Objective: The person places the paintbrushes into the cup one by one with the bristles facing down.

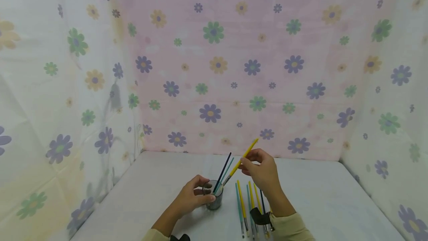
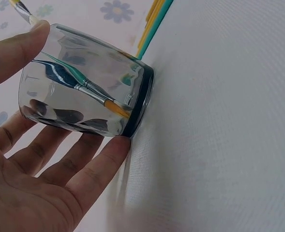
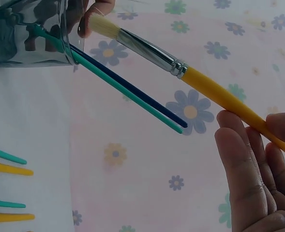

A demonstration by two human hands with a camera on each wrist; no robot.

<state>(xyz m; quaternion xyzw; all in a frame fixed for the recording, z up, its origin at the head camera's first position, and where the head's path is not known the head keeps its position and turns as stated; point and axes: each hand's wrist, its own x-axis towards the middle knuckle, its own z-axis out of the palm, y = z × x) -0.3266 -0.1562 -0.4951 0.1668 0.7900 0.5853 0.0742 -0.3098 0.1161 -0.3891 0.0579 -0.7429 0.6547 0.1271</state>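
A clear glass [image 1: 214, 201] stands on the table, gripped by my left hand [image 1: 192, 198], thumb on one side and fingers on the other. Inside the glass [image 2: 86, 82] lean a dark blue brush [image 3: 132, 89] and a teal brush [image 3: 127, 95], bristles down. My right hand [image 1: 264, 170] pinches a yellow brush [image 1: 245, 155] by its handle. In the right wrist view, the pale bristles of this yellow brush [image 3: 219, 95] are at the glass's rim, pointing toward it, while the fingers [image 3: 239, 164] lie along the handle.
Several teal, yellow and dark brushes lie in a row on the white table [image 1: 311, 192], right of the glass and partly under my right wrist; one is a yellow brush [image 1: 242, 202]. Flowered cloth [image 1: 230, 73] hangs behind and at both sides.
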